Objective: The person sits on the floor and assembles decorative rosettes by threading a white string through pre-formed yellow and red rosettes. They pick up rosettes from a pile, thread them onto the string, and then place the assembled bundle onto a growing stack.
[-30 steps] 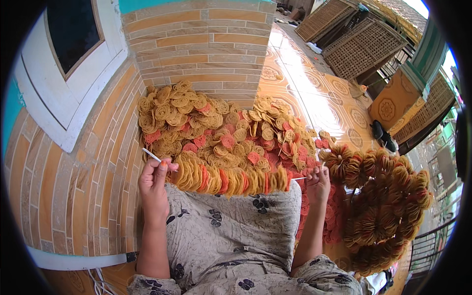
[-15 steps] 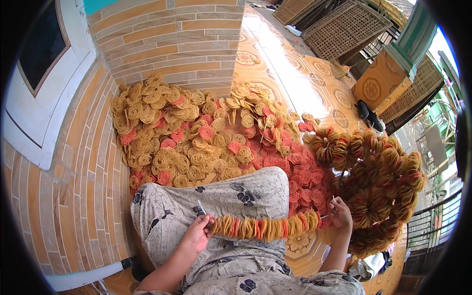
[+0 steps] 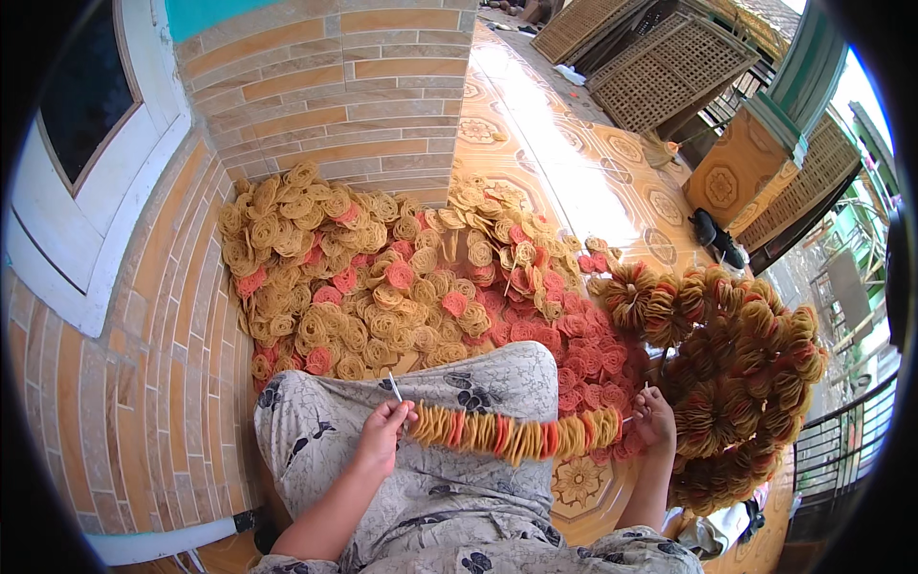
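Observation:
A string of noodle crackers, mostly yellow with some red ones, hangs across my lap between both hands. The discs are packed face to face on a thin cord. My left hand pinches its left end, and a white strip sticks up from the fingers. My right hand grips the cord at the other end, just past the last cracker, with a small white tip showing above it. Beyond my knees lie loose yellow crackers and loose red crackers on the floor.
Finished bundles of strung crackers are heaped at my right. A brick-patterned wall and a white-framed door bound the left side. Dark shoes and woven bamboo racks stand farther off on the tiled floor.
The white strip at my left hand has swung more upright. Both hands keep their grips, and the cracker string shifts slightly and sways between them.

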{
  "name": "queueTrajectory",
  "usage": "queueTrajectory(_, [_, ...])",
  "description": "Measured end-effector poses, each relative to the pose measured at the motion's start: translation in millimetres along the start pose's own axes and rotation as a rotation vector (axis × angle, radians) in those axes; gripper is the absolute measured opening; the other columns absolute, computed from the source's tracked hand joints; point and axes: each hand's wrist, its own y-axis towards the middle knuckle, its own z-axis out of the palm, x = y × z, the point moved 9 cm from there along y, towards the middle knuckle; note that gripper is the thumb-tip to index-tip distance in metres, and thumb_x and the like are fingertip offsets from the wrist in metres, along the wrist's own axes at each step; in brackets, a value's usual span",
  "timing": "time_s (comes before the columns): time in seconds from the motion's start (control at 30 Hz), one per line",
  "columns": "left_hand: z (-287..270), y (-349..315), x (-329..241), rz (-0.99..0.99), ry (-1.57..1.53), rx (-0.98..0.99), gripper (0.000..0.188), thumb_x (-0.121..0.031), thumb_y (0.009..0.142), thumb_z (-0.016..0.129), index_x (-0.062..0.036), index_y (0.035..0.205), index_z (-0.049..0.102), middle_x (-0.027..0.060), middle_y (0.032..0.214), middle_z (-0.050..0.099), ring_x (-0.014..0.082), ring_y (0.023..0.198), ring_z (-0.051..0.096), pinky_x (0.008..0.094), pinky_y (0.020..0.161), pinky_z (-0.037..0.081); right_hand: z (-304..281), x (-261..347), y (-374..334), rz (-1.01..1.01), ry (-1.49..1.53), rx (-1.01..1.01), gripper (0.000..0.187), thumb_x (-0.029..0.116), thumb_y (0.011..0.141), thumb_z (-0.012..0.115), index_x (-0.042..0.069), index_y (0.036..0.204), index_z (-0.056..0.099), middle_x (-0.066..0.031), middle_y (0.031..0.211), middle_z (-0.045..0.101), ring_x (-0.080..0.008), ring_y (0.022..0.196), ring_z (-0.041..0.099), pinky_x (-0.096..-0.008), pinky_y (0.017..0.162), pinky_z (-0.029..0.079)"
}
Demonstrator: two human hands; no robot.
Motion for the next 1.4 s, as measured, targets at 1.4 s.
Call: queueTrajectory(1.4, [77.8,-6.5,-140.2,0.389,0.777,0.411,0.010,-0.009,0.090,0.065,0.0001,0.088,0.064,0.0042,0.079,0.068,0.0077,0.067,0.058,0.0237,0.061,0.046,414.8,-32.9,-99.0,-0.802,-1.133,0.839,0.014,0.013,0.080,0.068,0.005,0.090,0.063,-0.0103,0.084,0.065,-0.0303,0.084,0.061,-0.0374,0.079,0.042])
